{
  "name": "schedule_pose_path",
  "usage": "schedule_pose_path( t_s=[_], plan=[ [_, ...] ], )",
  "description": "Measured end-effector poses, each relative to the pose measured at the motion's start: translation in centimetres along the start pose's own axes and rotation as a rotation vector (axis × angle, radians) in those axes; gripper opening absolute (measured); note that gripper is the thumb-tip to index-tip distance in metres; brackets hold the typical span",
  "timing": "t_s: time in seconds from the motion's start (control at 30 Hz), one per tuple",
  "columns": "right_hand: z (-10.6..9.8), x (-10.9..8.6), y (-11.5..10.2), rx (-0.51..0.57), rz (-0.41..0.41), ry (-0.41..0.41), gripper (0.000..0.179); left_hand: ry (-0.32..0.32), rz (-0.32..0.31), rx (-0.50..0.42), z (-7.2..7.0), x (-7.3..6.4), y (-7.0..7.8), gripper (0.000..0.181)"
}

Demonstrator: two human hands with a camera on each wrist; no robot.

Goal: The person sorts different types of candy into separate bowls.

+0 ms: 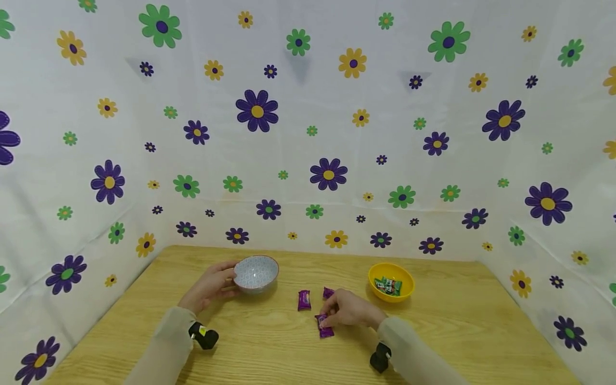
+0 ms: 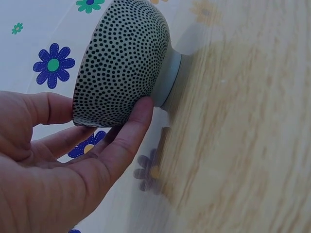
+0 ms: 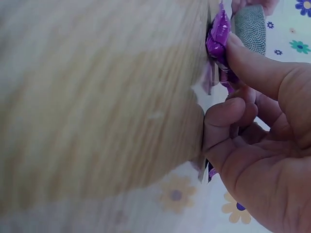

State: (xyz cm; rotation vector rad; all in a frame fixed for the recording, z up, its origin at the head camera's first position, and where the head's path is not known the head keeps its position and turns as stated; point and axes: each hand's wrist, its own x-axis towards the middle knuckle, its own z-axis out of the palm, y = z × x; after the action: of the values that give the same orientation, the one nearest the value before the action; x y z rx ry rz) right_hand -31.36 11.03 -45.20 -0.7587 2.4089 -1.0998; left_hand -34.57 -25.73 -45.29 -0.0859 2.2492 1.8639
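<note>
A patterned bowl (image 1: 256, 274), grey-blue inside with a reddish rim, stands at the left; its dotted outer wall (image 2: 121, 63) fills much of the left wrist view. My left hand (image 1: 210, 287) grips its left side, thumb and fingers at the rim and lower wall. With my right hand (image 1: 353, 310) I pinch a purple-wrapped candy (image 1: 324, 327) on the table; in the right wrist view the thumb lies against its shiny wrapper (image 3: 218, 36) and the other fingers curl beneath. A second purple candy (image 1: 304, 300) lies left of that hand, and another (image 1: 328, 292) just beyond its fingers.
To the right, a yellow bowl (image 1: 407, 291) holds several green-wrapped candies (image 1: 389, 286). Everything stands on a wooden table (image 1: 269, 353). A white flower-print sheet (image 1: 308, 144) encloses the back and both sides.
</note>
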Motion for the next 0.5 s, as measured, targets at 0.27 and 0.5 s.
schedule_pose_path(
  t_s=[0.27,0.5],
  plan=[
    [-0.11,-0.13,0.34,0.091,-0.032,-0.018,0.005,-0.004,0.008,-0.015,0.07,0.29,-0.33,0.052],
    [-0.62,0.15,0.65,0.221,0.035,0.014,0.014,-0.005,0.014,-0.022,0.06,0.21,-0.31,0.051]
  ],
)
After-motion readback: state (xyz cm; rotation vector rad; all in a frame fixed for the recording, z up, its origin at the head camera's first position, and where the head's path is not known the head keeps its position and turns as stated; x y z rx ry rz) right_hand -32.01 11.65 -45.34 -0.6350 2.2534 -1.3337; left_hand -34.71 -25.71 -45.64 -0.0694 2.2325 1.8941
